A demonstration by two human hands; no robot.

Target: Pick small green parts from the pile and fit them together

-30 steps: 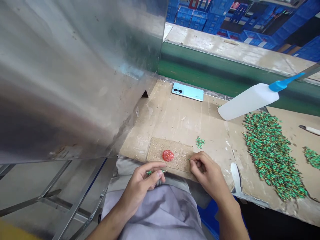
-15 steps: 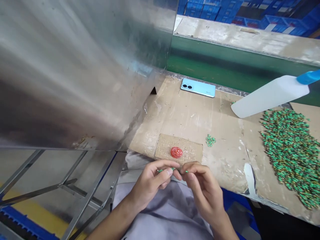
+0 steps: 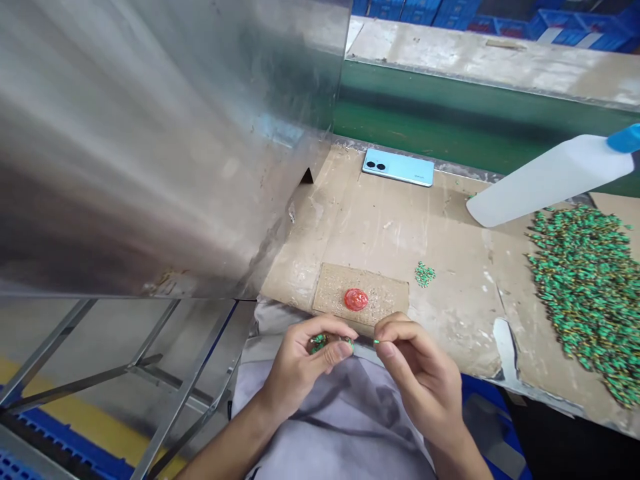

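Several small green pieces [image 3: 318,343] show in my left hand [image 3: 305,357], which is curled round them; its thumb and forefinger tips are close together. One tiny green piece [image 3: 377,341] is pinched between the thumb and forefinger of my right hand [image 3: 420,370], a short gap to the right of the left fingertips. Just beyond both hands, a glossy red blob [image 3: 356,299] sits on a cardboard piece [image 3: 390,293] at the table's front edge. A small cluster of green pieces [image 3: 425,274] lies to the right of the cardboard.
A big heap of green and gold pieces [image 3: 590,293] covers the table's right side. A white bottle with a blue cap [image 3: 550,180] leans behind it. A light blue phone [image 3: 399,167] lies at the back. A large metal panel [image 3: 175,147] stands on the left.
My right hand has drawn apart from the left, taking the tiny green piece slightly right. More green pieces show inside my left hand. The view has shifted a little.
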